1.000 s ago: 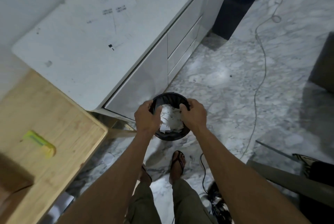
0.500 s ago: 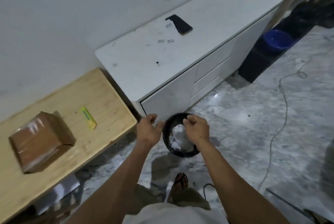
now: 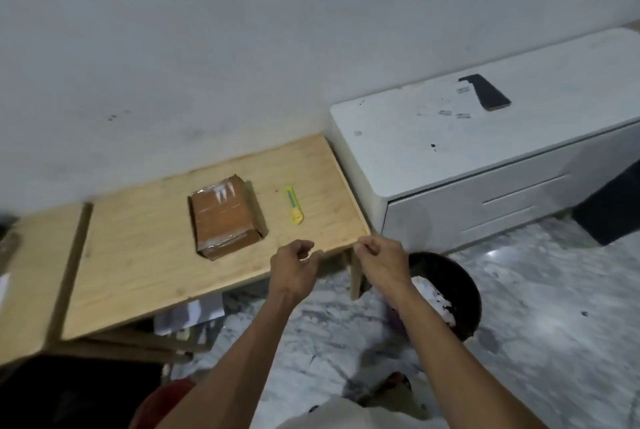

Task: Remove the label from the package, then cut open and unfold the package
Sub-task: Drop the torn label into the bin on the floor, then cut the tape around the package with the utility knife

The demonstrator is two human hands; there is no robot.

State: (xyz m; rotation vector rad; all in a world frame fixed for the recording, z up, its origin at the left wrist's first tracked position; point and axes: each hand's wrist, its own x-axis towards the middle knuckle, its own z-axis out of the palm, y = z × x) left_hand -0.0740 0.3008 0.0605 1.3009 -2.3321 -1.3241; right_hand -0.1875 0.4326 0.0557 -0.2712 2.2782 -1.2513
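A brown cardboard package (image 3: 225, 217) wrapped in clear tape lies flat on the wooden table (image 3: 138, 255). To its right on the table lies a yellow-green utility knife (image 3: 293, 204). My left hand (image 3: 294, 267) hovers over the table's front right edge, fingers loosely curled, holding nothing. A little to the right, my right hand (image 3: 381, 260) hangs beside the table's corner above the floor, fingers loosely curled and empty. Both hands are apart from the package and the knife.
A black waste bin (image 3: 460, 293) with white paper scraps stands on the marble floor right of my right arm. A white drawer cabinet (image 3: 485, 165) with a dark phone (image 3: 486, 92) on top adjoins the table. Papers and cardboard lie under the table.
Both hands have left the bin's rim and risen to the left toward the table's edge. The view has swung left, bringing the package and knife into the middle.
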